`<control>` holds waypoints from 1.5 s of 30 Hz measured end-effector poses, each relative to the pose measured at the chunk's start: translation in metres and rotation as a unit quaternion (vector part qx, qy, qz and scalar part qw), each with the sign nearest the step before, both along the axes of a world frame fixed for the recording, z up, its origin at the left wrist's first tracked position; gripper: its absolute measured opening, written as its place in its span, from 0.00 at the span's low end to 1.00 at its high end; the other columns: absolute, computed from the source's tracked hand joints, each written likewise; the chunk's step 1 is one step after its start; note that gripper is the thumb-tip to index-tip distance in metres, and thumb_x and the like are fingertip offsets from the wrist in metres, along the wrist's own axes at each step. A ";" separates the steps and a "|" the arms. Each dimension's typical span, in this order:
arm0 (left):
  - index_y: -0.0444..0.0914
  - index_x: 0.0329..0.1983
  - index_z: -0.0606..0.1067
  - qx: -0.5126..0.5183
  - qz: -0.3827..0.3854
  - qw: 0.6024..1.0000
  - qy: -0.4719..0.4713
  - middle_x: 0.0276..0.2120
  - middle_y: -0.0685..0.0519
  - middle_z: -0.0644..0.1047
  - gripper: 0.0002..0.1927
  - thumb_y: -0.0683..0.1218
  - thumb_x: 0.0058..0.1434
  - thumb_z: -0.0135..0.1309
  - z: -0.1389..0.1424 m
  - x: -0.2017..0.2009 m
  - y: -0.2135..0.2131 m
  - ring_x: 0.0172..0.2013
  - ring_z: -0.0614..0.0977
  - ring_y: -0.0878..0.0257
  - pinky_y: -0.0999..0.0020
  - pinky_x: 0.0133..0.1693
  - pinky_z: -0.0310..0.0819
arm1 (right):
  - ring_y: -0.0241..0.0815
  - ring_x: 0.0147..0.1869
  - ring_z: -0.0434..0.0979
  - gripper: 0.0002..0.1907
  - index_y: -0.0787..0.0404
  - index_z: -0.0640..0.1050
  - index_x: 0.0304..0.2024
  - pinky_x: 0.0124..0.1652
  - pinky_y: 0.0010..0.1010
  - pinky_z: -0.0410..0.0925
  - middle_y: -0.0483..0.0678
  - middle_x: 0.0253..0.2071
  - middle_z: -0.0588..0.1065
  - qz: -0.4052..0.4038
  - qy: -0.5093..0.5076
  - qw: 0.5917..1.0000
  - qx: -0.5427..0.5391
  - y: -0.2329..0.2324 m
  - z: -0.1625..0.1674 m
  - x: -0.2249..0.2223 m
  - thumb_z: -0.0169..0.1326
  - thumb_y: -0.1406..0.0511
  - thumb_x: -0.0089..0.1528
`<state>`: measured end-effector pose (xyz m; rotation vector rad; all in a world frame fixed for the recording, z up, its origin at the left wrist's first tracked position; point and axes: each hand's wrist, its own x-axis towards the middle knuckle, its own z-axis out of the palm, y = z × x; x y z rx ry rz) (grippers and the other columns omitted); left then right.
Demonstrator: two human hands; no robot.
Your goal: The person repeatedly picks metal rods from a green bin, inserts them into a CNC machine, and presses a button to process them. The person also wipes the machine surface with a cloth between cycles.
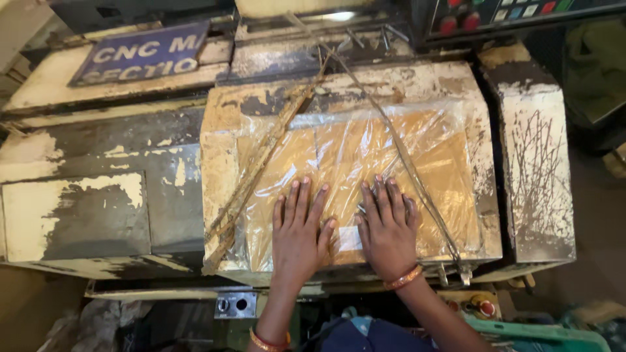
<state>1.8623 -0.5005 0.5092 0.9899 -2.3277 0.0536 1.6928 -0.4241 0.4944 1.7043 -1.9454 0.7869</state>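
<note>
My left hand [298, 231] and my right hand [387, 228] lie flat, fingers spread, side by side on a clear plastic sheet [352, 156]. The sheet covers a brown cardboard-like panel [443, 169] on top of a worn cream-painted machine cover [222, 163]. Neither hand grips anything; both palms press down on the plastic near the cover's front edge. An orange bangle sits on each wrist. Two thin rusty strips [261, 156] cross the sheet diagonally, one left of my hands and one [417, 189] just right of my right hand.
A blue sign plate [143, 52] lies at the back left. A control panel with coloured buttons [515, 13] is at the top right. A chipped metal block [535, 163] stands to the right. A socket box [236, 304] and a red knob [486, 306] sit below the front edge.
</note>
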 end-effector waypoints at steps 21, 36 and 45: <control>0.47 0.75 0.62 -0.014 -0.003 1.000 0.003 0.74 0.44 0.58 0.32 0.57 0.68 0.47 0.003 0.001 0.009 0.74 0.56 0.49 0.48 0.70 0.43 | 0.56 0.76 0.58 0.30 0.59 0.67 0.69 0.69 0.53 0.50 0.56 0.71 0.64 0.004 -0.005 1.000 -0.020 0.009 0.004 0.001 0.50 0.59 0.65; 0.46 0.74 0.62 -0.006 -0.005 1.000 0.012 0.74 0.45 0.59 0.32 0.58 0.68 0.48 -0.005 0.006 0.016 0.74 0.55 0.50 0.48 0.71 0.43 | 0.55 0.77 0.57 0.29 0.59 0.68 0.69 0.70 0.51 0.50 0.55 0.72 0.64 0.011 -0.015 0.999 -0.026 0.017 -0.001 0.007 0.50 0.59 0.66; 0.46 0.74 0.62 -0.008 -0.005 1.000 0.010 0.74 0.45 0.59 0.32 0.58 0.69 0.47 -0.005 0.009 0.017 0.74 0.55 0.50 0.48 0.71 0.43 | 0.55 0.78 0.57 0.29 0.59 0.68 0.70 0.71 0.50 0.49 0.55 0.73 0.64 0.007 -0.012 0.999 -0.030 0.018 -0.001 0.009 0.49 0.59 0.67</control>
